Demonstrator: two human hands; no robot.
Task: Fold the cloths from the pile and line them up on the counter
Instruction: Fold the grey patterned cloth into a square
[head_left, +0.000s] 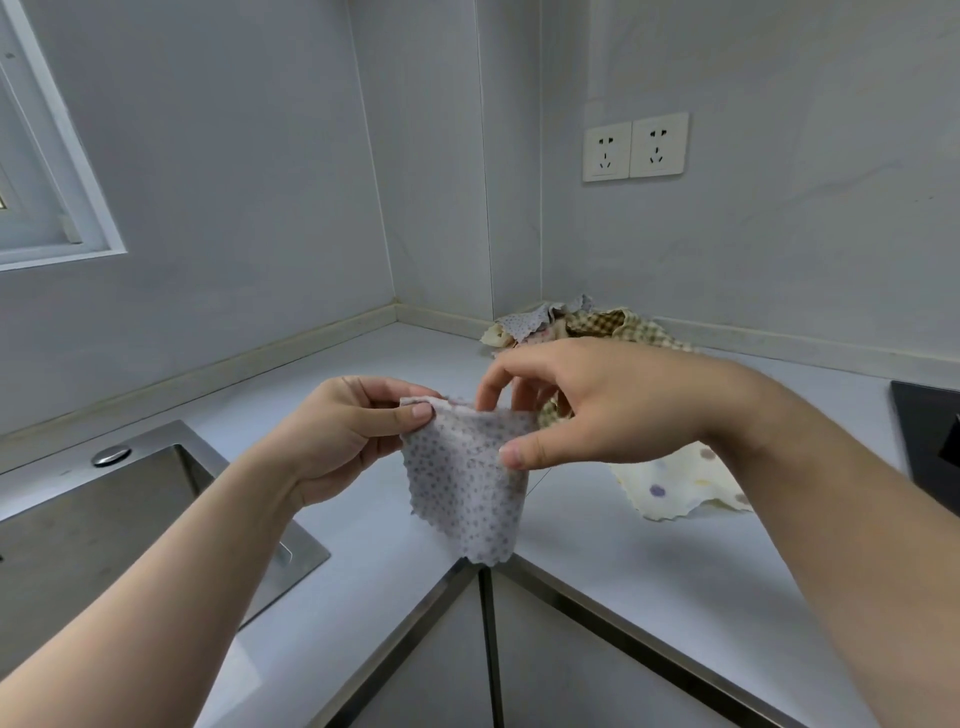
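Note:
A small grey cloth with a fine dotted print (465, 488) hangs in the air above the counter's inner corner. My left hand (343, 431) pinches its upper left corner between thumb and fingers. My right hand (592, 400) holds the upper right edge, thumb in front and fingers curled behind the fabric. The pile of cloths (571, 322) lies in the back corner against the wall, with checked and dotted pieces showing. A cream cloth with coloured spots (675, 483) lies flat on the counter (623, 561) under my right wrist.
A steel sink (104, 519) with a round drain knob is set into the counter at the left. A black hob edge (930, 436) is at the far right. Two wall sockets (635, 148) are above the pile. A window frame is at upper left.

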